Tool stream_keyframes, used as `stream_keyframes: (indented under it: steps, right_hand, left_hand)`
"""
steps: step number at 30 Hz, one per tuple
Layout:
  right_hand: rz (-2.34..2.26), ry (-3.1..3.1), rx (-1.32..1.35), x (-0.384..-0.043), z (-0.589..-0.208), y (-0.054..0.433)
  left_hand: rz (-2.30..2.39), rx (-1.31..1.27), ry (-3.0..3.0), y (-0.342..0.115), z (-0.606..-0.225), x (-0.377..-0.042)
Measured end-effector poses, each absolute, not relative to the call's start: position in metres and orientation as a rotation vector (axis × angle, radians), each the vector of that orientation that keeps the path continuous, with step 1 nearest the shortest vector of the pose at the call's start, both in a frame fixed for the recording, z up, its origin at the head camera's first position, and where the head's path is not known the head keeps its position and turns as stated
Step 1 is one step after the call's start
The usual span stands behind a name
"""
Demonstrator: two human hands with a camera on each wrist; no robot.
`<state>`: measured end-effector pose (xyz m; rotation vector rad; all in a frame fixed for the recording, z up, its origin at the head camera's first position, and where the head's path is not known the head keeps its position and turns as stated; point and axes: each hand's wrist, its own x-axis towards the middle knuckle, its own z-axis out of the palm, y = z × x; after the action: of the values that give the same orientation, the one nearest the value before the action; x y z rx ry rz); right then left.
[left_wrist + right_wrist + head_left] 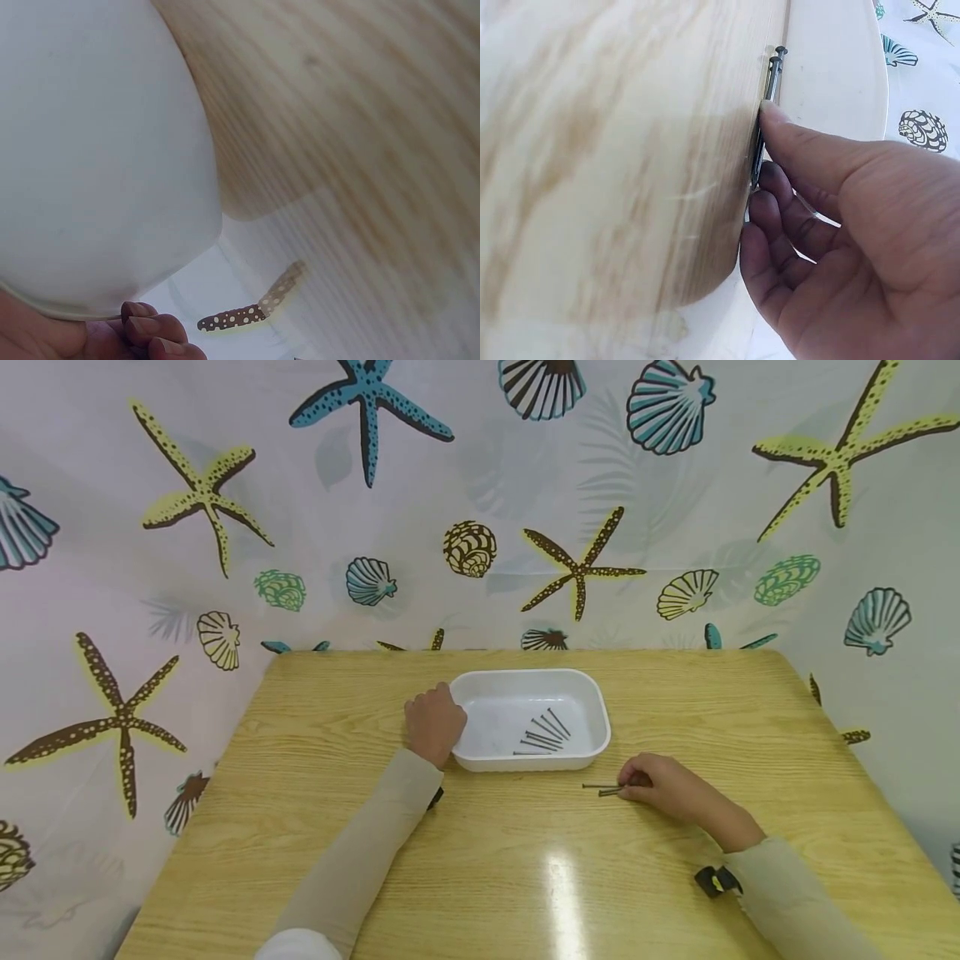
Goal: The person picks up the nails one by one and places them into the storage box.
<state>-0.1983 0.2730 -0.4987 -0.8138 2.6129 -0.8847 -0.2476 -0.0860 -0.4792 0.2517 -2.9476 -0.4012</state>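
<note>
A white plastic tray (525, 764) stands on the table, several grey nails (537, 746) lying loose in its right half. My left hand (435, 724) grips the tray's left rim; the left wrist view shows its fingers (161, 330) curled at the rim. Just in front of the tray's right corner, my right hand (660, 787) pinches two nails (773, 75) between thumb and fingers. Their heads point left, close over the tabletop. The far ends are partly hidden by the fingertips.
The light wooden table (480, 852) reaches back to a white cloth (480, 468) printed with starfish and shells, which also hangs at both sides. A dark strap (717, 882) is at the right wrist.
</note>
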Motion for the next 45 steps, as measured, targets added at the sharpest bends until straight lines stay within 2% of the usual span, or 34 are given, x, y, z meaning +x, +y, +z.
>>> stream_keyframes:
  steps: [45]
  right_hand:
    - [-0.876,2.618,-0.859,-0.1929,-0.5001,0.2719]
  left_hand:
    - [-0.418,0.251,-2.956,-0.0870,-0.4791,-0.2467]
